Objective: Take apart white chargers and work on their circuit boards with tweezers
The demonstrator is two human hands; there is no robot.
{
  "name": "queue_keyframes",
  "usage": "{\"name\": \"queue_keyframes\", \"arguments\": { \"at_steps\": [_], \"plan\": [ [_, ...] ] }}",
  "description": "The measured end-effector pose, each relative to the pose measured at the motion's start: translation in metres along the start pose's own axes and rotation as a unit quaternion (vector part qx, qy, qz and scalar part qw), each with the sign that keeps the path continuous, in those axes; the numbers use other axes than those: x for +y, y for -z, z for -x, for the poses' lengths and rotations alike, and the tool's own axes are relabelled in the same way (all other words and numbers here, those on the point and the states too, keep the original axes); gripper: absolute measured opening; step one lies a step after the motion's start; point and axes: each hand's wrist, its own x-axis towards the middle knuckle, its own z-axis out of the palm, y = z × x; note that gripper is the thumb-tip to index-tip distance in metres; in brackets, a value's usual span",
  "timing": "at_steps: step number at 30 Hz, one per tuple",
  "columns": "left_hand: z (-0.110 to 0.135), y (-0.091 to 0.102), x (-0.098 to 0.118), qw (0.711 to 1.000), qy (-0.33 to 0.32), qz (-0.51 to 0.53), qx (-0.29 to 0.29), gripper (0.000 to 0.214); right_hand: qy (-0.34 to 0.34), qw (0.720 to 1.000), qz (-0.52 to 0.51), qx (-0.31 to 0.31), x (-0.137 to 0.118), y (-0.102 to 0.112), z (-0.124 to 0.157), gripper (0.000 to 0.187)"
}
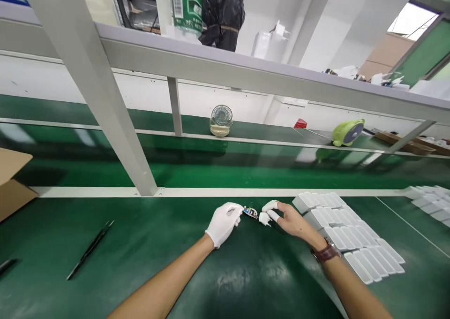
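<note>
My left hand (224, 223), in a white glove, pinches one end of a small circuit board (251, 212) that carries several components. Close to the board's other end is a white plug piece (265, 218) with prongs. My right hand (283, 216) has white covers on its thumb and index finger, and these are closed on the plug piece. Both hands are just above the green table (168, 272). Whether the board and the plug piece touch or are joined by wires is too small to tell.
Rows of white plastic cases (346, 234) lie right of my right hand. Black tweezers (90, 249) rest at the left, near a cardboard box (14, 183). A slanted frame post (105, 103) rises ahead. Beyond stand a small fan (221, 120) and a green fan (348, 132).
</note>
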Motion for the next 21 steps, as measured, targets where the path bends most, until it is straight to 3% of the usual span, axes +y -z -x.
{"name": "queue_keyframes", "arguments": {
  "at_steps": [3,6,9,11,15,18,21],
  "plan": [
    [0.002,-0.002,-0.002,0.999,-0.001,-0.024,0.022,0.029,-0.021,0.999,0.026,0.013,-0.007,-0.001,0.021,0.029],
    [0.002,-0.002,-0.002,0.998,-0.011,-0.052,0.037,0.029,-0.019,0.993,0.114,0.002,-0.018,-0.012,0.025,0.059],
    [0.002,-0.002,0.000,0.996,-0.027,-0.084,0.024,0.030,0.032,0.979,0.199,-0.027,-0.028,-0.030,0.020,0.085],
    [0.002,-0.002,0.003,0.992,-0.040,-0.123,0.011,0.031,0.071,0.972,0.224,-0.031,-0.029,-0.041,0.016,0.080],
    [-0.001,-0.002,0.005,0.976,-0.061,-0.208,0.016,0.033,0.087,0.970,0.228,-0.019,-0.019,-0.048,0.014,0.065],
    [-0.004,-0.003,0.007,0.960,-0.094,-0.256,0.055,0.032,0.091,0.970,0.224,0.002,-0.012,-0.043,0.017,0.065],
    [-0.007,-0.013,0.019,0.924,-0.163,-0.328,0.105,0.028,0.100,0.970,0.219,0.019,-0.015,-0.036,0.018,0.062]
  ]
}}
